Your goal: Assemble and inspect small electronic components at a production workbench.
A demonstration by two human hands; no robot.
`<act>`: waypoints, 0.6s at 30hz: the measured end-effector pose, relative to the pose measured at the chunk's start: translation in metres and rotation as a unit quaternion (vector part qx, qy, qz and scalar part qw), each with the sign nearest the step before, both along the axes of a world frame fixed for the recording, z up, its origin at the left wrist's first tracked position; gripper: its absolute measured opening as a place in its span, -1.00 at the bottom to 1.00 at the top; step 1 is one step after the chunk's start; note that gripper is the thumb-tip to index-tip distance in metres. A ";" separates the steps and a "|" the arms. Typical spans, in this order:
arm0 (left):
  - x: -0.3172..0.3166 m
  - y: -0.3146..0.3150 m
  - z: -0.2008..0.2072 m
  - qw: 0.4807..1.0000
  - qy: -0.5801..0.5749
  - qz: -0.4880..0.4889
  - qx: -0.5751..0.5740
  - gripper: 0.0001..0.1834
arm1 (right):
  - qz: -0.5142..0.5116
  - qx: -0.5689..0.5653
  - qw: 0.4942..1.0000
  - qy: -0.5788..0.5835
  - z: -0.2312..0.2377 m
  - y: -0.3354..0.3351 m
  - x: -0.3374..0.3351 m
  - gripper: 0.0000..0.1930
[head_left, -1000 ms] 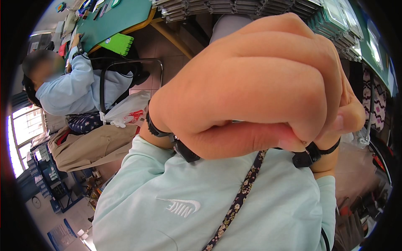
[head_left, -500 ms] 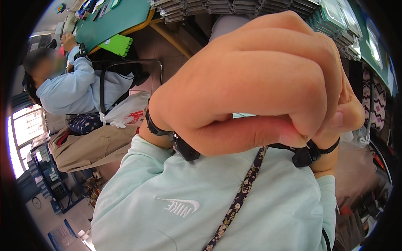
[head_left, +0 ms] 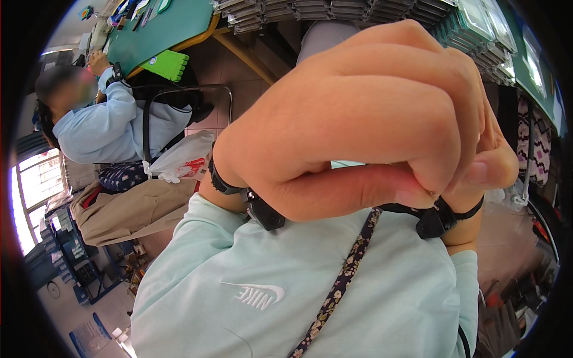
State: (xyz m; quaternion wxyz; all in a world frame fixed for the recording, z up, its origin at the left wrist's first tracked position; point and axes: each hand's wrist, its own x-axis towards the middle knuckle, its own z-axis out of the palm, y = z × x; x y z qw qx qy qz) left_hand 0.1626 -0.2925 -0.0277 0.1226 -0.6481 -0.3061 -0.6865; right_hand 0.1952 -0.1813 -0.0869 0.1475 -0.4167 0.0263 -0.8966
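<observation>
Raised close in front of me, my left hand (head_left: 358, 119) fills the middle of the view. Its thumb and forefinger press together in a pinch, the other fingers curled above. A tiny dark speck shows at the pinch, too small to name. Just behind and to the right is my right hand (head_left: 496, 167), mostly covered by the left one. One bent digit with its nail shows beside the left fingers; what it may hold is hidden. Each wrist wears a black strap with a small black device, one on the left (head_left: 265, 213) and one on the right (head_left: 436, 224).
Stacks of clear plastic cases (head_left: 477, 36) stand beyond my hands at the top right. At the upper left a person in light blue (head_left: 119, 122) sits by a green-topped table (head_left: 185, 24). A tan jacket (head_left: 137, 212) and a white plastic bag (head_left: 188, 152) lie nearer. A floral strap (head_left: 340, 283) hangs over my shirt.
Both hands have shifted only slightly, a touch lower and to the left. The left hand's pinch looks the same.
</observation>
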 end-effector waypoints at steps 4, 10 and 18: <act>0.001 0.002 -0.003 1.000 -0.013 -0.016 0.005 -0.91 | -0.005 -0.001 1.000 -0.002 0.000 -0.001 0.000 -0.63; 0.001 -0.003 0.000 1.000 -0.002 0.008 -0.013 -0.91 | -0.011 -0.002 1.000 -0.005 0.000 -0.002 0.001 -0.63; 0.000 -0.004 -0.002 1.000 -0.005 0.005 -0.017 -0.91 | -0.021 -0.004 1.000 -0.009 0.002 -0.004 0.004 -0.62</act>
